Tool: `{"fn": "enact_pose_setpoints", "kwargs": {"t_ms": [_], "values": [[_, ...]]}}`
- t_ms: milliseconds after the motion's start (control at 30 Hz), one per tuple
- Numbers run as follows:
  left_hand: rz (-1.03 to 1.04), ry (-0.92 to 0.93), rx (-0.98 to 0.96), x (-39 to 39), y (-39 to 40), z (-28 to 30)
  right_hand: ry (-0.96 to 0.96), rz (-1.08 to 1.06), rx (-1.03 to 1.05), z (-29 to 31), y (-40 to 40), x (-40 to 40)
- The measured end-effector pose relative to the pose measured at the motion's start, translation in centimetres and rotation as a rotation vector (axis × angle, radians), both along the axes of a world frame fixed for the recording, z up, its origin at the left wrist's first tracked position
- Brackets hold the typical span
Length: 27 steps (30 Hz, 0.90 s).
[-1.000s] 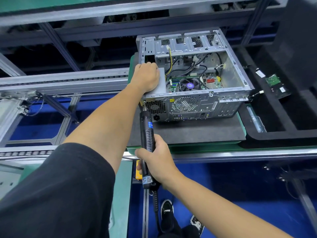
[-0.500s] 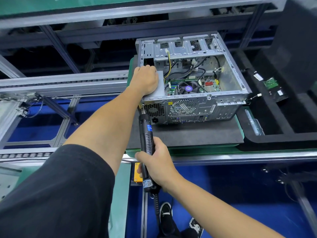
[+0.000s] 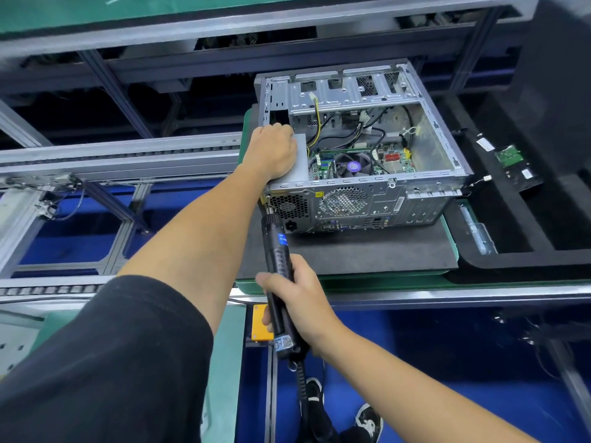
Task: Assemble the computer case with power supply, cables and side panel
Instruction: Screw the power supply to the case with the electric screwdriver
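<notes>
The case (image 3: 361, 187) is bare silver metal, the mat (image 3: 367, 254) dark grey, the screwdriver (image 3: 277, 260) black with a blue label, the sleeve (image 3: 105, 362) black.

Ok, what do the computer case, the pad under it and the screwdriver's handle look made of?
Computer case: bare sheet metal, probably steel, with a dull silver sheen, punched vents and folded edges. Pad: matte dark grey, no glare, likely foam or rubber. Screwdriver, gripped by the right hand: black handle with ribbed grip, apparently plastic, with a metal collar at the tip.
</notes>
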<state>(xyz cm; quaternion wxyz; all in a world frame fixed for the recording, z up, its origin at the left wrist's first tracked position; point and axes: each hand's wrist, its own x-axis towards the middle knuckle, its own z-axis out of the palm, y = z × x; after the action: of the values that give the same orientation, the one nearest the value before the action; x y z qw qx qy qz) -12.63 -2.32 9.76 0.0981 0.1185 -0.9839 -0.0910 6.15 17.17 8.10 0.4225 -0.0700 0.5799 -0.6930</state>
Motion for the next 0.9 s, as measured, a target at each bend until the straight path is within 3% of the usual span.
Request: {"fn": "enact_pose_setpoints", "kwargs": {"t_ms": [167, 433, 767, 900], "values": [[-0.001, -0.001, 0.010, 0.0, 0.0, 0.1, -0.166, -0.004, -0.104, 0.5, 0.6, -0.2], [0.002, -0.003, 0.022, 0.1, 0.0, 0.0, -0.204, -0.103, -0.237, 0.5, 0.1, 1.0], [0.002, -0.003, 0.034, 0.0, -0.1, 0.0, -0.445, -0.012, -0.170, 1.9, -1.1, 1.1], [0.000, -0.003, 0.042, 0.0, -0.1, -0.1, -0.388, 0.004, -0.148, 2.0, -1.3, 1.0]]}}
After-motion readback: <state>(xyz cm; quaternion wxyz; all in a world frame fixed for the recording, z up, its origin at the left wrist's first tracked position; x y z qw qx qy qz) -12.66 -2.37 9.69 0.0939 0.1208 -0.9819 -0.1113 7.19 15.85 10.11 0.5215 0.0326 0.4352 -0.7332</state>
